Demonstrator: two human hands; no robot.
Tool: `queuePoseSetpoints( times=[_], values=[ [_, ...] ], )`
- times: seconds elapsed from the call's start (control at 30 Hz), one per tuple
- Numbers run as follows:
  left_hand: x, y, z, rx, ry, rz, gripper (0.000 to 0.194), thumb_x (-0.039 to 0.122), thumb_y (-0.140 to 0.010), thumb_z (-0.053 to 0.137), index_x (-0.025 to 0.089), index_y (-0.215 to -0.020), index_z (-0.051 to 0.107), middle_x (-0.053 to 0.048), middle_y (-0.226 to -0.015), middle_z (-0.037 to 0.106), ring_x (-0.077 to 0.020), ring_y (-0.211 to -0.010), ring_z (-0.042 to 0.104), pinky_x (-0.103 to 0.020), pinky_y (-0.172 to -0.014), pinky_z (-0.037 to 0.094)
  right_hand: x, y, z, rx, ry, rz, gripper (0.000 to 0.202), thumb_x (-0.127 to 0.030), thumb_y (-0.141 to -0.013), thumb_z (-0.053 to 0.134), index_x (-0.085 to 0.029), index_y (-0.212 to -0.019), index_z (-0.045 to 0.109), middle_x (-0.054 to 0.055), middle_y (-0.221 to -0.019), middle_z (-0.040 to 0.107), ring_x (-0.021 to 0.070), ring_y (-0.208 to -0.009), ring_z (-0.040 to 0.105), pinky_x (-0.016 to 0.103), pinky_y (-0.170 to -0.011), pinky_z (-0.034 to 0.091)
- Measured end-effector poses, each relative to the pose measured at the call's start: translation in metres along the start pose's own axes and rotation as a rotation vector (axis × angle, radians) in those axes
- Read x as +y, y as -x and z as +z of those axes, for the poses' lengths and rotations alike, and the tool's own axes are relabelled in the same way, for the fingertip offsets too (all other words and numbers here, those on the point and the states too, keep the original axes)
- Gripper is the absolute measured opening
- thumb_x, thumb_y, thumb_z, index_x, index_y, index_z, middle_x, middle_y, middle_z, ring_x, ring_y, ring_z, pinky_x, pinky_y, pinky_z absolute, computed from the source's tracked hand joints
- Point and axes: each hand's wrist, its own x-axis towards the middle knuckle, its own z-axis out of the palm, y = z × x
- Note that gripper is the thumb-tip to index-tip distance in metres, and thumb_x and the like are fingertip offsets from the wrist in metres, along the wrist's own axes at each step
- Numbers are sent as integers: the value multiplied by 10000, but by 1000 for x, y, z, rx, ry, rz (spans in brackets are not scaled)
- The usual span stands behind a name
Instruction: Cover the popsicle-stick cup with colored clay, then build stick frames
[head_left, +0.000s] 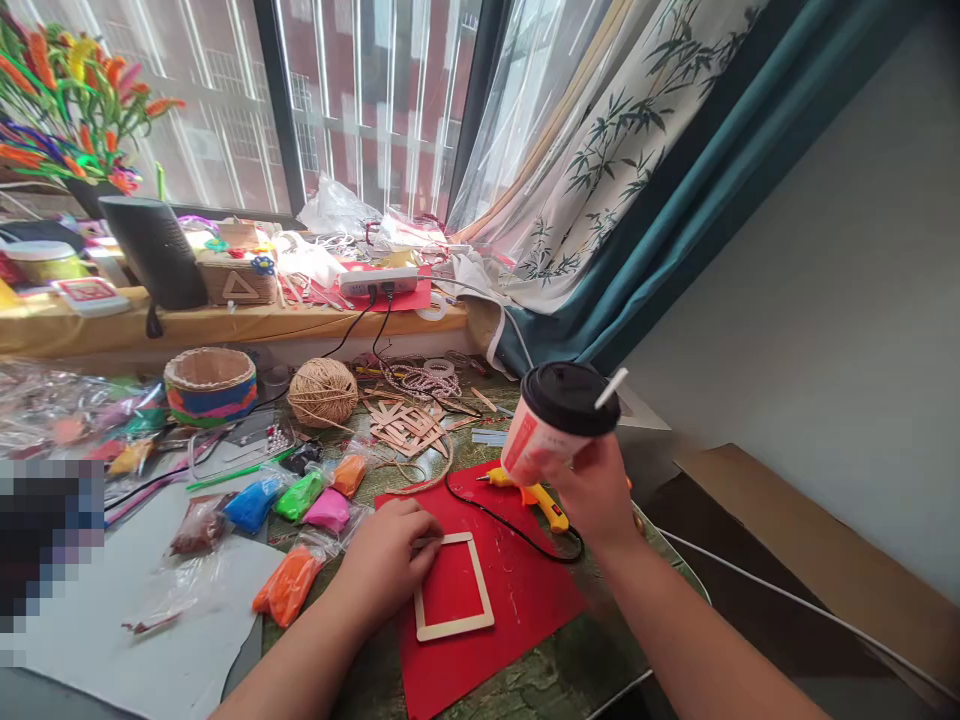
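My right hand (600, 490) is wrapped round a paper cup (536, 440) with a black lid and a white straw, raised over the table's right part. My left hand (397, 555) rests at the upper left corner of a frame of wooden sticks (456, 629), its fingers curled; whether they grip the frame is hidden. The frame lies flat on a red sheet (517, 620). Just below the cup, a yellow glue gun (551, 508) lies on the sheet, its black cord looping round it.
Bags of coloured clay (289, 585) lie left of my left hand. Behind are a twine ball (322, 392), a painted round box (210, 385) and loose wooden sticks (405, 428). A power strip (379, 281) sits on the windowsill; a white cable crosses at right.
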Motion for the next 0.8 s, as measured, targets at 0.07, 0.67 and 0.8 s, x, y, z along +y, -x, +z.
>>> queuePoseSetpoints(
  times=[0.07, 0.67, 0.8],
  values=[
    [0, 1, 0, 3, 1, -3, 163, 185, -943, 653, 257, -991, 791, -52, -1026, 773, -239, -1001, 703, -332, -838, 495, 21, -58, 10, 67, 86, 88, 522, -614, -692, 874, -244, -998, 671, 102, -1016, 801, 335, -911, 750, 476, -833, 621],
    [-5, 2, 9, 31, 24, -6, 152, 197, -927, 679, 270, -982, 801, -45, -1021, 772, -255, -1011, 692, -350, -833, 487, 72, -98, 68, 39, 540, -126, 493, -302, -959, 575, -129, -1418, 531, 238, -1340, 662, 386, -1270, 603, 574, -1088, 471],
    [-6, 1, 10, 36, 31, -10, 175, 171, -900, 688, 270, -988, 802, -37, -1025, 774, -249, -1018, 695, -341, -833, 483, 43, -63, 128, -528, 569, -494, 366, -176, -937, 652, -259, -1291, 699, 94, -1314, 733, 273, -1246, 648, 425, -1129, 496]
  ],
)
